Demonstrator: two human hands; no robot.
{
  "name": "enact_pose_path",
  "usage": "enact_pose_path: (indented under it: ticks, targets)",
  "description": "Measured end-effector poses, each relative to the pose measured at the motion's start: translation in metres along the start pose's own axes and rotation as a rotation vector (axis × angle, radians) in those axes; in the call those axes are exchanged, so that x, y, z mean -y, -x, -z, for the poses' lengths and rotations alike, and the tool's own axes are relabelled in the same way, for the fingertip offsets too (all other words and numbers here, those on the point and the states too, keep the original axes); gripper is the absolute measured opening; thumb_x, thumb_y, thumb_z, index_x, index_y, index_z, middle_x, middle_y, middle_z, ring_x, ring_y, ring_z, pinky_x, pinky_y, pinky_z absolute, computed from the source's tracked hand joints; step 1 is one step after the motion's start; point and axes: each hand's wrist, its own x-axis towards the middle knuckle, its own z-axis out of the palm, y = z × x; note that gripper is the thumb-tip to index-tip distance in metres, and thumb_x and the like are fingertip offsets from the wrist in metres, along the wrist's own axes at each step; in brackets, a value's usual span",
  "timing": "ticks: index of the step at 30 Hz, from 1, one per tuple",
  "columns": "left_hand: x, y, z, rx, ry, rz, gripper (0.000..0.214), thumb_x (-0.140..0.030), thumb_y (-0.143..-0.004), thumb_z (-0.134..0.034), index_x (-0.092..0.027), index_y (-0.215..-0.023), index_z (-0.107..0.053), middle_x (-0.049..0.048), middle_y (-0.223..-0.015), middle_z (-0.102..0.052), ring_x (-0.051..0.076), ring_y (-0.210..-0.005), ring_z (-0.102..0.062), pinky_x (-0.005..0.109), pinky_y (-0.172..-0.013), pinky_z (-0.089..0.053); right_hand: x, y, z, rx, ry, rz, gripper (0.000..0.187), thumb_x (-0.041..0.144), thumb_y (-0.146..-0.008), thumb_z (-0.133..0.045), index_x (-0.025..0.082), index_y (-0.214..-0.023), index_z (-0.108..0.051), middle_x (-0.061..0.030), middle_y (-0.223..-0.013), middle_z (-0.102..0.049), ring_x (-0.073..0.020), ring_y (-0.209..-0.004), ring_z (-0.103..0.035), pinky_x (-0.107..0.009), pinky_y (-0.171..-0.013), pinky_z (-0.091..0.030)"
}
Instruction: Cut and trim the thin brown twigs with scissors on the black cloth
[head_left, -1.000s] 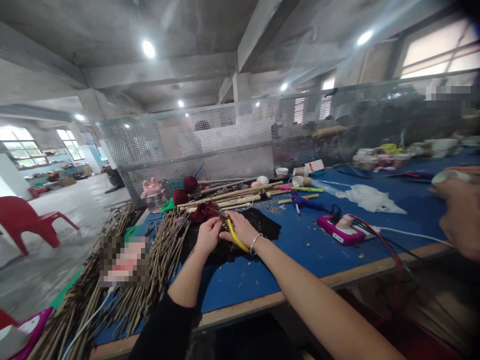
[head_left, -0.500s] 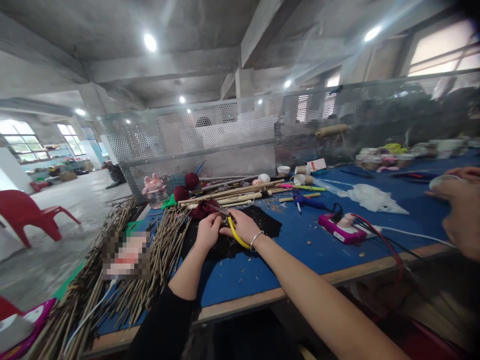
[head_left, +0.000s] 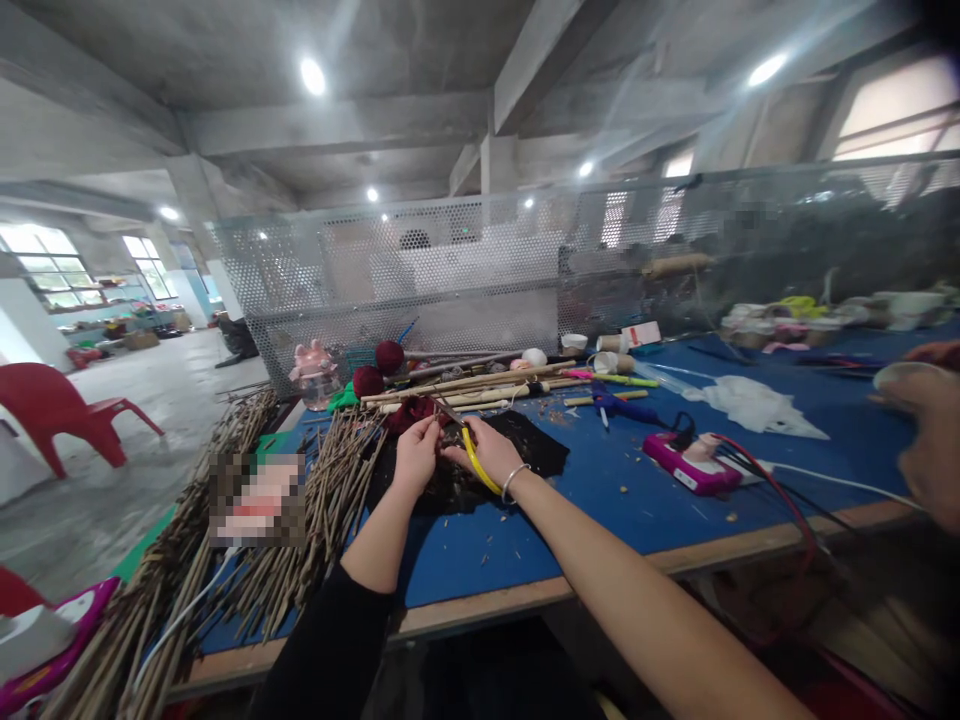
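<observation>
My right hand (head_left: 489, 449), with a silver bracelet on the wrist, grips yellow-handled scissors (head_left: 471, 452) over a black cloth (head_left: 487, 462) on the blue table (head_left: 600, 500). The blades point up and left toward a dark red flower piece (head_left: 410, 412). My left hand (head_left: 415, 456) is closed in a pinch beside the blades, holding a small dark piece that I cannot make out clearly. Both hands touch each other above the cloth.
A big heap of thin brown sticks (head_left: 247, 560) covers the table's left end. Longer bamboo rods (head_left: 480, 385), red pompoms (head_left: 388, 357) and a pink bottle (head_left: 313, 372) lie behind. A pink device with cables (head_left: 690, 465) sits right. Another person's hand (head_left: 926, 440) is at the far right.
My hands stay together over the black cloth. The view has shifted slightly, so everything sits a little further right and higher. The other person's hand remains at the right edge.
</observation>
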Motion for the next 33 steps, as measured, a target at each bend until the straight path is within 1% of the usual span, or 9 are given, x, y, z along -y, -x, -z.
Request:
enact_pose_path:
  ticks: [6, 9, 13, 15, 18, 21, 24, 29, 33]
  targets:
    - [-0.002, 0.002, -0.001, 0.028, 0.090, 0.042, 0.029, -0.032, -0.069, -0.061, -0.010, -0.087, -0.066, -0.0015, -0.060, -0.056, 0.006, -0.048, -0.043, 0.019, -0.047, -0.035, 0.000, -0.001, -0.001, 0.031, -0.016, 0.073, 0.058, 0.053, -0.072, -0.061, 0.017, -0.115, -0.046, -0.0107, -0.103, -0.058, -0.0222, -0.093, -0.055, -0.032, -0.078, -0.040]
    - [-0.003, 0.005, 0.000, 0.046, -0.022, -0.006, 0.024, -0.030, -0.071, -0.058, -0.011, -0.082, -0.068, -0.0007, -0.059, -0.058, 0.008, -0.050, -0.046, 0.020, -0.051, -0.036, 0.003, 0.001, 0.002, 0.047, -0.012, 0.080, 0.058, 0.054, -0.072, -0.061, 0.017, -0.115, -0.047, -0.0106, -0.102, -0.058, -0.0225, -0.093, -0.056, -0.031, -0.076, -0.040]
    - [-0.003, 0.005, 0.001, 0.039, -0.173, -0.072, 0.020, -0.028, -0.073, -0.056, -0.012, -0.073, -0.069, 0.0010, -0.060, -0.061, 0.011, -0.056, -0.051, 0.021, -0.056, -0.039, 0.005, 0.003, 0.008, 0.073, 0.018, 0.052, 0.050, 0.054, -0.073, -0.060, 0.021, -0.109, -0.051, -0.0081, -0.094, -0.061, -0.0211, -0.083, -0.059, -0.029, -0.070, -0.040]
    - [-0.002, 0.004, 0.001, 0.041, -0.136, -0.056, 0.021, -0.028, -0.073, -0.057, -0.012, -0.078, -0.068, 0.0014, -0.062, -0.062, 0.011, -0.057, -0.053, 0.021, -0.057, -0.040, 0.005, 0.003, 0.009, 0.065, 0.023, 0.035, 0.048, 0.053, -0.072, -0.061, 0.021, -0.106, -0.053, -0.0072, -0.090, -0.063, -0.0201, -0.079, -0.059, -0.027, -0.068, -0.039]
    - [-0.001, 0.003, 0.000, 0.025, -0.013, -0.002, 0.031, -0.030, -0.072, -0.060, -0.012, -0.096, -0.064, 0.0023, -0.068, -0.064, 0.011, -0.058, -0.055, 0.020, -0.055, -0.041, 0.003, 0.002, 0.006, 0.037, -0.038, 0.034, 0.045, 0.052, -0.072, -0.062, 0.021, -0.104, -0.054, -0.0056, -0.087, -0.063, -0.0174, -0.074, -0.058, -0.024, -0.064, -0.038]
    - [-0.002, 0.003, -0.001, 0.009, -0.037, 0.028, 0.034, -0.039, -0.074, -0.057, -0.011, -0.093, -0.063, 0.0026, -0.067, -0.063, 0.010, -0.050, -0.051, 0.020, -0.049, -0.039, 0.002, 0.001, 0.003, 0.004, -0.108, 0.034, 0.042, 0.050, -0.074, -0.060, 0.020, -0.102, -0.054, -0.0043, -0.080, -0.064, -0.0161, -0.067, -0.057, -0.023, -0.060, -0.037]
    - [-0.004, 0.005, 0.001, 0.009, -0.179, -0.048, 0.034, -0.043, -0.078, -0.050, -0.012, -0.083, -0.063, 0.0025, -0.065, -0.062, 0.011, -0.052, -0.051, 0.021, -0.051, -0.039, 0.004, 0.001, 0.003, -0.007, -0.133, 0.030, 0.039, 0.049, -0.075, -0.058, 0.020, -0.100, -0.054, -0.0036, -0.074, -0.063, -0.0161, -0.064, -0.056, -0.022, -0.057, -0.035]
    - [-0.008, 0.007, 0.003, 0.005, -0.387, -0.180, 0.031, -0.037, -0.084, -0.041, -0.014, -0.077, -0.060, 0.0023, -0.067, -0.061, 0.013, -0.064, -0.055, 0.022, -0.061, -0.040, 0.008, 0.003, 0.007, 0.019, -0.090, -0.002, 0.043, 0.048, -0.071, -0.062, 0.021, -0.104, -0.053, -0.0030, -0.078, -0.062, -0.0165, -0.065, -0.056, -0.023, -0.057, -0.035]
    - [-0.011, 0.009, 0.002, 0.069, -0.547, -0.278, 0.028, -0.031, -0.085, -0.037, -0.015, -0.078, -0.059, 0.0012, -0.067, -0.059, 0.013, -0.064, -0.052, 0.022, -0.062, -0.038, 0.007, 0.002, 0.006, 0.035, -0.172, 0.055, 0.047, 0.044, -0.071, -0.064, 0.018, -0.108, -0.049, -0.0062, -0.091, -0.061, -0.0177, -0.078, -0.057, -0.026, -0.069, -0.041]
